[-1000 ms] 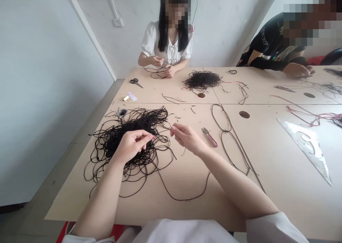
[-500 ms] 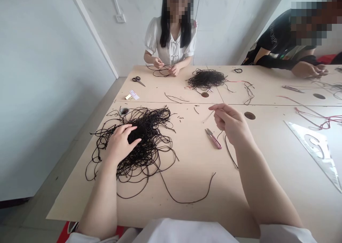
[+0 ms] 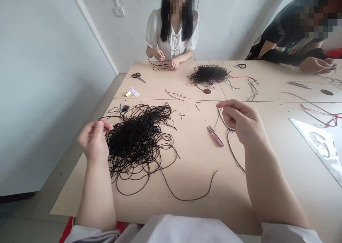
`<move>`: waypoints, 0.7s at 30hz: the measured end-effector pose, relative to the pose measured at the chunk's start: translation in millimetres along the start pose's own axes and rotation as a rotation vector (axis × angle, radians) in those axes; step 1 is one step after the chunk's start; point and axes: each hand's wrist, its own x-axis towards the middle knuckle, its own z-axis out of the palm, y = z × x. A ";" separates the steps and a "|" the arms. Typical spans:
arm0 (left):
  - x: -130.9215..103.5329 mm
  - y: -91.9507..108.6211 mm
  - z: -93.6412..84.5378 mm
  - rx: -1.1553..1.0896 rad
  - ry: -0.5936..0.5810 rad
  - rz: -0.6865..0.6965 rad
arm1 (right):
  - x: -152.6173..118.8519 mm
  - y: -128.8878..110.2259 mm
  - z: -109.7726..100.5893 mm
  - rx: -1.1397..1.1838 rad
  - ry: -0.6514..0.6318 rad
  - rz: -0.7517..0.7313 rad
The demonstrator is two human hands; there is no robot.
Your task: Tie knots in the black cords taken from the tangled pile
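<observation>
A large tangle of black cords [image 3: 136, 132] lies on the left part of the wooden table [image 3: 187, 157]. At its left edge, my left hand [image 3: 96, 138] pinches a black cord [image 3: 110, 117] between thumb and fingers. My right hand [image 3: 240, 120] is closed on a thin dark cord [image 3: 219, 116], over the table right of the pile. A cord [image 3: 232, 152] curves beneath that wrist. Pink-handled thread snips [image 3: 215, 136] lie just left of my right hand.
Across the table a person in white [image 3: 173, 40] handles cords beside a second black pile [image 3: 210, 74]. Scissors [image 3: 139, 77] lie at the back left. At right are a clear set square [image 3: 317, 143], red cords [image 3: 324, 120] and another person's hands [image 3: 316, 65].
My left hand has moved left from over the pile, and its spread fingers have closed on a cord. My right hand has shifted slightly right. The view has moved a little.
</observation>
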 end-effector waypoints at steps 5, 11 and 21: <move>20.7 1.2 -25.7 -0.113 0.243 0.090 | 0.1 -1.7 2.2 0.013 0.017 0.021; 11.6 4.1 -34.1 0.267 -0.580 0.044 | -1.2 -1.9 3.6 0.012 -0.007 0.017; -19.1 -14.8 5.4 1.013 -1.226 0.182 | 2.3 2.4 2.0 -0.004 -0.057 0.026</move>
